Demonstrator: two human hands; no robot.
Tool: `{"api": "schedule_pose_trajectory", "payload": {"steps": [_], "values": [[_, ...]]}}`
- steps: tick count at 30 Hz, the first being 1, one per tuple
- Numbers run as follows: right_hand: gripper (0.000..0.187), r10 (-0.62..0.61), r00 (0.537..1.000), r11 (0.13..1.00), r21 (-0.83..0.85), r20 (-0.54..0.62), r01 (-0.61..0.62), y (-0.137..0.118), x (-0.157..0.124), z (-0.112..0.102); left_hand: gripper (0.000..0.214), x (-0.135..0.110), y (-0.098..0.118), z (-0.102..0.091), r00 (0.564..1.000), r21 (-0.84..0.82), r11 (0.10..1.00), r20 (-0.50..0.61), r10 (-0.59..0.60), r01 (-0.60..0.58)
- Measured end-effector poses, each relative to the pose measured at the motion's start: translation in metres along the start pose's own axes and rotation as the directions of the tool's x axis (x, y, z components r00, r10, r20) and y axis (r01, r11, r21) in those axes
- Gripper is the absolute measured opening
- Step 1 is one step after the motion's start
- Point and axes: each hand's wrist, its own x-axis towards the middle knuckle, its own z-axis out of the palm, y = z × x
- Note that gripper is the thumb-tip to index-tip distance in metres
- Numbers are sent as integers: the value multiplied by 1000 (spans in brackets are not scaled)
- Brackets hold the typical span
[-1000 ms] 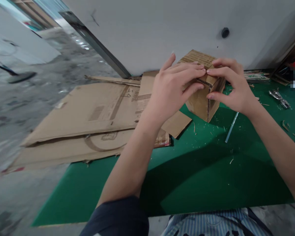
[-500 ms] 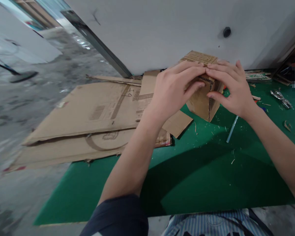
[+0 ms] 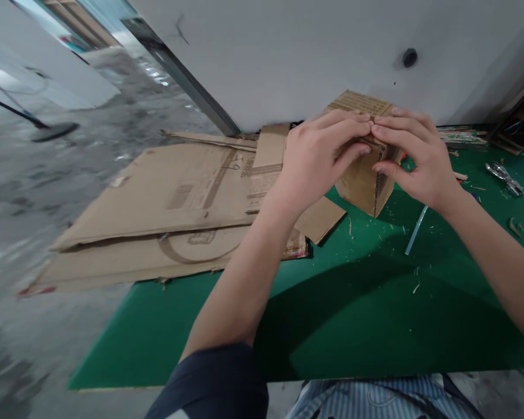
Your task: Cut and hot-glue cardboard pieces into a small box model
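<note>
Pinching the cardboard box [image 3: 361, 185], left hand [image 3: 317, 157] and right hand [image 3: 421, 160] hold it upright, corner edge nearest.

A small brown corrugated cardboard box [image 3: 363, 180], tilted on one corner, stands at the far right of the green table [image 3: 353, 314].

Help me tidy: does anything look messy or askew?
Cardboard shavings litter the green mat beside the cardboard box gripped by left hand and right hand; flattened cardboard sheets overhang the mat's left edge.
</note>
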Motion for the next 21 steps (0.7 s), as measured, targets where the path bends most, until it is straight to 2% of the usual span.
{"api": "schedule_pose_trajectory", "payload": {"steps": [3,10,17,21], "values": [[50,-8,1000,1000,-8,5,8,-1,-1,0,21,-1,1,0,1000,-10,1000,16,-17,17],[48,27,999,1000,-3,38,-27,-6,2,-2,17,0,4,2,999,-17,1000,-41,15,-16],[47,57,997,998,33,54,-58,-7,3,-3,22,1,4,1,1000,-4,1000,-8,-27,27],[47,69,997,997,19,36,-70,-8,0,1,21,0,4,1,1000,11,1000,-7,9,-9]]}}
